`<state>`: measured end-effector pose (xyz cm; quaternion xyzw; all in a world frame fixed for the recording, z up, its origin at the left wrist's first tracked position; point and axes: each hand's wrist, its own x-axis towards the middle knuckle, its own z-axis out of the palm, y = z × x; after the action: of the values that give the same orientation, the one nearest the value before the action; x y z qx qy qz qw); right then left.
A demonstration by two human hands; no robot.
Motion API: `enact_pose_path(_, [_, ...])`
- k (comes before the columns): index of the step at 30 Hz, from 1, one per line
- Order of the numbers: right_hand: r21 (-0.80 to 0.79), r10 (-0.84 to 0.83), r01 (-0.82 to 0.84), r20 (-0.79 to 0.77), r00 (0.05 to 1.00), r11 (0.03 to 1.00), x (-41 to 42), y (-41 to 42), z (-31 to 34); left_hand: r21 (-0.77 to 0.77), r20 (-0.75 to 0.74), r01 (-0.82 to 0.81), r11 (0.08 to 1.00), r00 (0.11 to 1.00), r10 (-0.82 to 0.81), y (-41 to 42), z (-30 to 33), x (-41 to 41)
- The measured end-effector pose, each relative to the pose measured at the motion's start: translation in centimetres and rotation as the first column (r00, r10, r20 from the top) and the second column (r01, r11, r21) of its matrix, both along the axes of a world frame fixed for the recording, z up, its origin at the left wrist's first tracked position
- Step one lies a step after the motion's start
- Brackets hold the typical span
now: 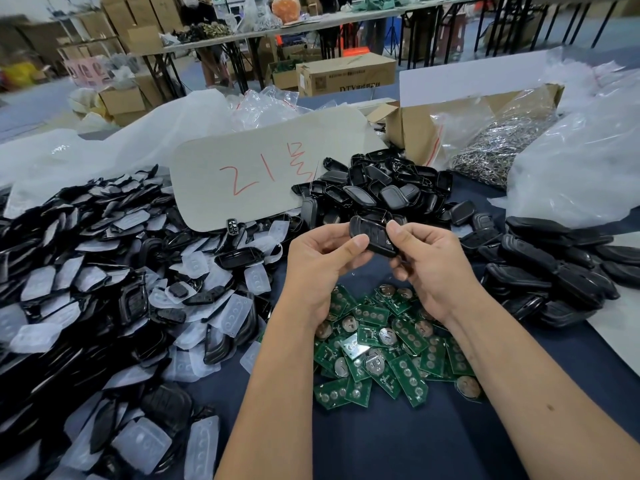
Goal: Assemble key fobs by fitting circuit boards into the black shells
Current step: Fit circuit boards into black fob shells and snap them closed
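Black key fob shell (372,237) is being held up over the table, pinched between both hands: the left hand (320,265) has its thumb pressed on the near edge, and the right hand (427,268) is curled round the other end with the thumb on top. Can't really be told whether a board is already seated inside, since the fingers cover most of it, but it looks like the press-together step is what's in hand. The green circuit boards (388,344) are heaped right below the wrists, more empty shells (377,188) are piled just behind, and what look like done fobs (554,268) are stacked off to the right. Next, an even squeeze along the seam would probably be needed, then the piece set aside and a fresh board picked.
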<state>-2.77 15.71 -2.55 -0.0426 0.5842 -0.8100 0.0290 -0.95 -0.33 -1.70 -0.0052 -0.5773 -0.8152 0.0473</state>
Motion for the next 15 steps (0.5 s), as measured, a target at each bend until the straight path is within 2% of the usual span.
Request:
enact_pose_path(2, [0.025, -0.034, 0.034, -0.023, 0.999, 0.999, -0.03, -0.07, -0.18, -0.027, -0.006, -0.02, 0.999, 1.0, 0.02, 0.08, -0.1, 0.03])
enact_pose_path(4, [0.157, -0.106, 0.125, -0.122, 0.987, 0.98, -0.09, -0.18, -0.57, -0.111, -0.03, -0.1, 0.989, 0.995, 0.097, 0.31, -0.21, -0.03])
enact_pose_path(6, [0.295, -0.139, 0.22, -0.271, 0.952, 0.93, -0.04, -0.32, -0.81, -0.251, -0.106, -0.222, 0.942, 0.974, 0.201, 0.49, -0.37, -0.15])
enact_pose_path(8, [0.326, -0.148, 0.267, -0.346, 0.926, 0.907, 0.06, -0.5, -0.89, -0.337, -0.18, -0.306, 0.891, 0.949, 0.258, 0.5, -0.43, -0.15])
enact_pose_path(15, [0.336, -0.154, 0.273, -0.341, 0.928, 0.901, 0.19, -0.49, -0.84, -0.399, -0.191, -0.278, 0.874, 0.957, 0.217, -0.02, -0.46, -0.15])
